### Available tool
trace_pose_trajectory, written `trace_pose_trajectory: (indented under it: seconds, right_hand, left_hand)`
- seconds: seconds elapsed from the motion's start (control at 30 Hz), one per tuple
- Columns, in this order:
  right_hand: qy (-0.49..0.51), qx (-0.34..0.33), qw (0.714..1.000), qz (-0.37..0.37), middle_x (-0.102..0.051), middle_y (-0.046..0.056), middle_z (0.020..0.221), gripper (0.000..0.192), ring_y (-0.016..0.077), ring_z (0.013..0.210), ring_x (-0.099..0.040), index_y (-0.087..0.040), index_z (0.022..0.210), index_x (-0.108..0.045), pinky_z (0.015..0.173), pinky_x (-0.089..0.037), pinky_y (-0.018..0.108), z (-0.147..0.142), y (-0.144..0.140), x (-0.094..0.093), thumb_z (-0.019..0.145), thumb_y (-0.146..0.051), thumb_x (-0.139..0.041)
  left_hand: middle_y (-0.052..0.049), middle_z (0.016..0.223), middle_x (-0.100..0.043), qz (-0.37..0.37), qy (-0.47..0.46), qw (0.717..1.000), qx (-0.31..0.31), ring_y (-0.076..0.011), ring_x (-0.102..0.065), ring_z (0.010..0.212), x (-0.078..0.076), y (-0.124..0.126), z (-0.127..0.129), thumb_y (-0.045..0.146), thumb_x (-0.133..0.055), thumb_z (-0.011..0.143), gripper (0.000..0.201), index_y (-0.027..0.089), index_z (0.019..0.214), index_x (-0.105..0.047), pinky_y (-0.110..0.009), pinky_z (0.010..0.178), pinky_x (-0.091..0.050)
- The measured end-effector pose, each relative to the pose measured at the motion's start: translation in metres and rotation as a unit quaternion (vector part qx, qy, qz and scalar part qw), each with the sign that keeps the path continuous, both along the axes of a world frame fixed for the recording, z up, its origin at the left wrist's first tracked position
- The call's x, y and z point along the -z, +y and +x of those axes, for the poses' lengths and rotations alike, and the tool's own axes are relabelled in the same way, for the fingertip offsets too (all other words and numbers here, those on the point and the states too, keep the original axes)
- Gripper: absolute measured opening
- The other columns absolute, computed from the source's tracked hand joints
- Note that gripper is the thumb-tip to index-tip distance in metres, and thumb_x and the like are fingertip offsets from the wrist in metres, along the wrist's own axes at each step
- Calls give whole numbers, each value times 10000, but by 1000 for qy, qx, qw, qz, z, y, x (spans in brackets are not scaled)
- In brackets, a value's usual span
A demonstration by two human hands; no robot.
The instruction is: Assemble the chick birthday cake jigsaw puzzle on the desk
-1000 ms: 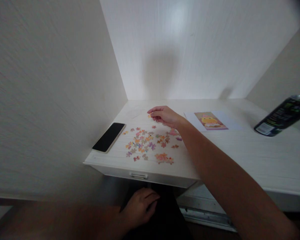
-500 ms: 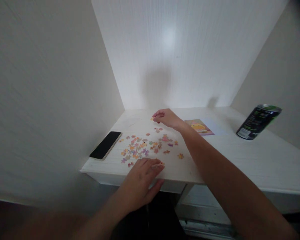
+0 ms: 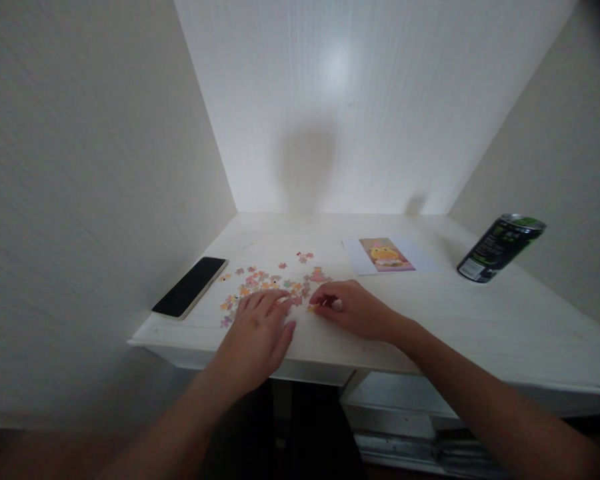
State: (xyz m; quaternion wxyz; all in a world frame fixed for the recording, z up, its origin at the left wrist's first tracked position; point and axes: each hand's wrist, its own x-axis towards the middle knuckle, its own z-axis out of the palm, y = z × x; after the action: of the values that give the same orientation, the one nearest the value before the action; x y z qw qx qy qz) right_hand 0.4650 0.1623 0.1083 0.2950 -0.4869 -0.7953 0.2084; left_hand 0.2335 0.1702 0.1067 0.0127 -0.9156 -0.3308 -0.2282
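Well, left hand: the bare left hand (image 3: 255, 333) lies palm down low over the near part of the puzzle, fingers long and loosely spread, thumb standing away from them. From where I stand I can't tell whether anything sits under the fingertips.
Right hand: the bare right hand (image 3: 355, 310) is curled just beside it, thumb and forefinger pinching a small yellow jigsaw piece (image 3: 311, 309) close to the white wood-grain bench (image 3: 430, 320).
Puzzle: loose jigsaw pieces in yellow, pink, orange and lilac (image 3: 263, 280) are scattered in front of the person, some of them hidden by the left hand.
Pink patch: a small pink cluster of pieces (image 3: 318, 274) lies just beyond the right hand's fingers.
Far side: a few reddish and pale pieces (image 3: 305, 257) lie close together, apart from the main scatter.
Picture: a printed card with a yellow cartoon figure (image 3: 386, 255) lies on white paper (image 3: 353, 257), beyond the right hand.
Phone: a flat black-screened phone with a pale edge (image 3: 193, 288) lies near the left end, its screen up and dark.
Can: a tall black-and-green metal drinks can (image 3: 500, 247) stands well to the right, looking slanted from this angle.
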Motion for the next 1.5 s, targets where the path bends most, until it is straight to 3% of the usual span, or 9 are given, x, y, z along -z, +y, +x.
trace_pose_trajectory:
  seconds: [0.13,0.3,0.57,0.77,0.97,1.13,1.27,1.37,1.5]
  right_hand:
    - [-48,26,997,48,-702,55,945,173,178,846,-633,-208,960,-681,803,-484,322,12,-19,4,895,-171,-524]
    - [-79,79,989,97,-675,86,1015,193,213,956,-605,-197,1013,-644,887,-473,365,17,-35,12,940,-184,-466]
    - [-110,98,981,128,-664,89,953,125,226,947,-585,-187,927,-612,905,-459,414,-1,-22,11,920,-190,-487]
    - [-122,99,984,85,-587,159,1310,389,256,1243,-527,-163,1319,-511,1063,-388,482,-3,-20,17,959,-272,-408]
    - [-147,93,984,32,-475,167,1436,491,251,1363,-405,-129,1415,-444,1134,-328,472,15,-41,22,982,-335,-342]
    - [-141,130,981,21,-492,164,1422,477,256,1339,-439,-141,1402,-464,1117,-350,472,33,-50,20,977,-332,-360]
    - [-83,155,980,95,-569,132,1352,330,255,1283,-499,-196,1211,-612,1082,-383,478,43,-50,24,947,-304,-445]
    - [-15,202,966,160,-688,117,1116,206,241,1038,-631,-199,953,-679,917,-499,423,50,-49,29,909,-333,-530]
    - [55,250,957,139,-710,71,879,226,192,743,-628,-196,895,-702,667,-506,326,57,-49,32,877,-388,-584]
  left_hand:
    - [-132,1324,-551,-14,14,999,25,-271,-480,1224,-3,18,40,143,-446,864,397,152,1245,-557,-496,1068,-355]
    - [-156,1414,-491,-16,68,998,-5,-288,-372,1358,8,37,71,175,-399,890,448,113,1321,-500,-536,1151,-192]
    - [-112,1480,-431,-21,74,996,43,-257,-362,1386,15,19,36,378,-313,996,453,169,1366,-469,-481,1147,-228]
    - [-133,1534,-327,-48,121,991,44,-270,-285,1425,15,22,19,589,-279,962,672,143,1462,-333,-448,1153,-194]
    - [-174,1554,-256,-43,130,990,32,-299,-210,1449,22,39,6,652,-233,940,765,116,1483,-287,-504,1153,-142]
    - [-208,1544,-261,-25,129,991,1,-368,-136,1454,17,41,20,700,-248,906,837,78,1462,-325,-580,1144,-63]
    - [-221,1525,-304,-8,96,995,20,-365,-192,1440,17,36,57,677,-283,909,818,46,1420,-383,-547,1157,-84]
    - [-247,1474,-380,-28,76,997,5,-376,-320,1383,23,29,80,594,-368,917,736,23,1377,-430,-532,1131,-187]
    - [-239,1439,-429,-23,47,999,8,-346,-405,1321,27,12,80,447,-415,931,582,27,1330,-475,-489,1112,-251]
